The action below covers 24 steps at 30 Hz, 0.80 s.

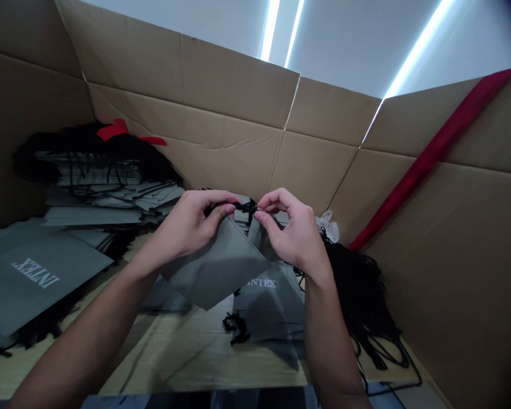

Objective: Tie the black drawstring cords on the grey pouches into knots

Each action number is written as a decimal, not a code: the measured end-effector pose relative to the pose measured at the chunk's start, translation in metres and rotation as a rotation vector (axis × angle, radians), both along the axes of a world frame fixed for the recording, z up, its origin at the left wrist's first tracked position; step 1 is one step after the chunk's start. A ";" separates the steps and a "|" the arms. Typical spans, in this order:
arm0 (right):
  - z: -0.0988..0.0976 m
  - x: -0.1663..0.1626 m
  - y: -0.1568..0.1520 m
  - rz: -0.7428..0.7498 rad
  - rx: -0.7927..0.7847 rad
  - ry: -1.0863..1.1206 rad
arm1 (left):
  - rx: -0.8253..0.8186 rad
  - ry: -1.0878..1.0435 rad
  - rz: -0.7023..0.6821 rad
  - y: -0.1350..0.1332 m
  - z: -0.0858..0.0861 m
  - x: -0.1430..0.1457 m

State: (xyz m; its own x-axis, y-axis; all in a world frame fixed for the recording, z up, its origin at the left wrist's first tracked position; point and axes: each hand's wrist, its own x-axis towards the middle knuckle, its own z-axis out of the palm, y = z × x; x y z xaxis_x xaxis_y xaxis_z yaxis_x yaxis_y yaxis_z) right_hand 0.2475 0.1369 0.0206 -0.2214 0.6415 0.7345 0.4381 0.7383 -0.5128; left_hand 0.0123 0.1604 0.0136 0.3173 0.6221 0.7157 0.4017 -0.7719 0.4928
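Both my hands meet in the middle of the view over a black cord (247, 207) at the top corner of a grey cloth pouch (215, 264). My left hand (202, 221) pinches the cord between thumb and forefinger, with the pouch hanging below it. On the other side, my right hand (290, 230) pinches the cord's right end between thumb and fingertips. Beneath the hanging pouch lies another grey pouch (272, 298) lettered INTEX, with a bunched black cord (237, 328) at its left edge. The exact shape of the cord between my fingertips is too small to tell.
At left are stacked grey pouches with black cords (96, 182) and a grey INTEX pouch (46, 272) in front. A heap of loose black cords (361, 289) lies at right. Cardboard walls (221, 113) enclose the wooden table (187, 363); a red strip (434, 159) crosses the right one.
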 end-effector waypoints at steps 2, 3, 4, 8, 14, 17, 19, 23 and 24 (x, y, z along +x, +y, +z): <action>0.000 0.000 0.000 0.002 0.001 0.001 | 0.005 0.002 -0.002 0.000 0.000 0.001; -0.001 0.000 0.000 0.001 0.001 0.000 | 0.007 0.003 -0.002 0.000 0.000 0.001; -0.001 0.000 0.001 0.000 0.001 0.000 | 0.009 0.004 -0.003 0.000 0.000 0.001; -0.001 0.001 0.001 0.001 0.000 0.002 | 0.019 0.005 -0.005 0.001 -0.001 0.001; 0.002 0.006 -0.004 -0.026 0.027 0.005 | 0.038 0.008 -0.005 0.003 -0.002 0.000; 0.002 0.005 -0.006 0.002 0.020 0.042 | 0.049 0.019 -0.022 0.003 -0.002 0.001; 0.002 0.002 -0.005 0.013 0.002 0.059 | 0.053 0.022 -0.026 0.004 -0.002 0.001; 0.001 -0.001 -0.002 0.029 -0.025 0.104 | 0.060 0.025 -0.017 0.004 -0.003 0.001; 0.001 -0.001 -0.002 0.029 -0.025 0.109 | 0.058 0.025 -0.016 0.005 -0.004 0.001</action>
State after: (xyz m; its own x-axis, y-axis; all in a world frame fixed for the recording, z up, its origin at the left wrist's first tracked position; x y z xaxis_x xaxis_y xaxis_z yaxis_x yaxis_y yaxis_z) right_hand 0.2464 0.1350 0.0219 -0.1603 0.6545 0.7389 0.3571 0.7363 -0.5748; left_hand 0.0130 0.1650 0.0100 0.3451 0.5746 0.7421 0.4011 -0.8051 0.4369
